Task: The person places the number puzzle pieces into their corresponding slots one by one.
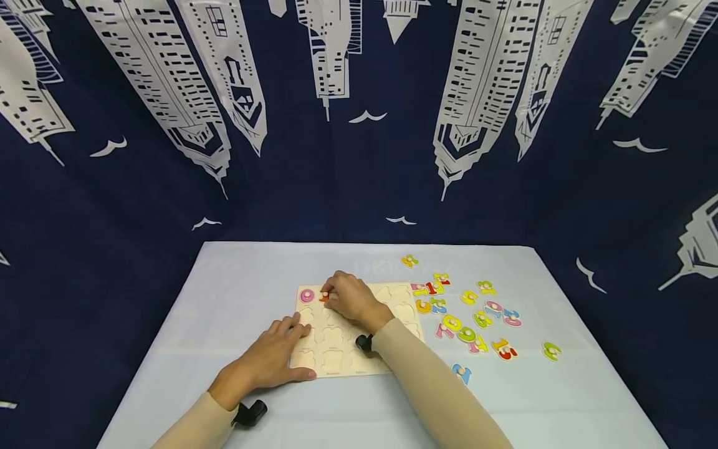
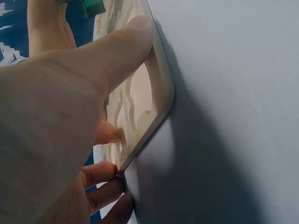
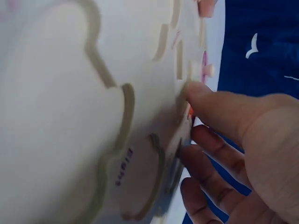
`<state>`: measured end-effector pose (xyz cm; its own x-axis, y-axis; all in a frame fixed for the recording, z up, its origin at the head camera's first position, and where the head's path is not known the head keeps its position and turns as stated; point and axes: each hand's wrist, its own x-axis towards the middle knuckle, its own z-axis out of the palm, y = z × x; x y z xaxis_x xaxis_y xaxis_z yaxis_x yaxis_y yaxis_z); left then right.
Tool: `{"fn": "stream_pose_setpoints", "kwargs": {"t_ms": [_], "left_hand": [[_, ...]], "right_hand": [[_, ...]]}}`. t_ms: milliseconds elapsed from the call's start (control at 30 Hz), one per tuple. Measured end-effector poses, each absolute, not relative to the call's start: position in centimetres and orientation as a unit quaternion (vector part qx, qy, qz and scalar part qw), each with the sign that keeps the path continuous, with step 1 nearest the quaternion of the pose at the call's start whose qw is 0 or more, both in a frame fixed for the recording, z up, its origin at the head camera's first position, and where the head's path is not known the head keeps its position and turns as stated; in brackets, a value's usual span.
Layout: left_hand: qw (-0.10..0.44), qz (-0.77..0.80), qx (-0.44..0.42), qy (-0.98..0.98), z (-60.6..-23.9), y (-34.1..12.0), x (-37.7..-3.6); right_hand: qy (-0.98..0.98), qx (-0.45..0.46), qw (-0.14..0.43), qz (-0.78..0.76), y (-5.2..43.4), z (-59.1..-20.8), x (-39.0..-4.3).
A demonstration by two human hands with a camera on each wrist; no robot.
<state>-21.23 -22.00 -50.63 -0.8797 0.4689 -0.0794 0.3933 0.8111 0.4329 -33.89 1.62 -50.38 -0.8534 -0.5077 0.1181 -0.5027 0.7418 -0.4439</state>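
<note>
Orange number piece (image 1: 325, 297) pinched at the board's upper left, near the centre of the frame.

The piece is grasped between the thumb and fingers of the right hand (image 1: 353, 301); whether it is seated in its recess cannot be told. Beside it, a pink zero (image 1: 306, 295) is set in the corner. The pale board (image 1: 317, 349) is touched along its lower-left edge by the left hand (image 1: 269, 355), its fingers spread and grasping nothing. Loose number pieces (image 1: 467, 334) are scattered over the worktop (image 1: 252, 268), right of centre. Pieces judged light, stiff and thin, easily tipped; best held by the small knob (image 3: 210, 70), as seen on the zero. The board, likely light, may slide unless steadied.
</note>
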Motion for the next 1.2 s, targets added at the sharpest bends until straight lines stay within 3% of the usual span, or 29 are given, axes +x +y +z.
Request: {"fn": "stream_pose_setpoints", "kwargs": {"t_ms": [600,1200], "left_hand": [[0.089,0.224,0.214,0.947,-50.8,-22.1,-20.8],[0.090,0.236,0.207,0.945,-50.8,-22.0,-20.6]], "right_hand": [[0.924,-0.283,-0.010,-0.257,9.7,-47.9,-27.9],[0.954,-0.168,-0.040,-0.247,24.3,-48.3,-22.9]]}}
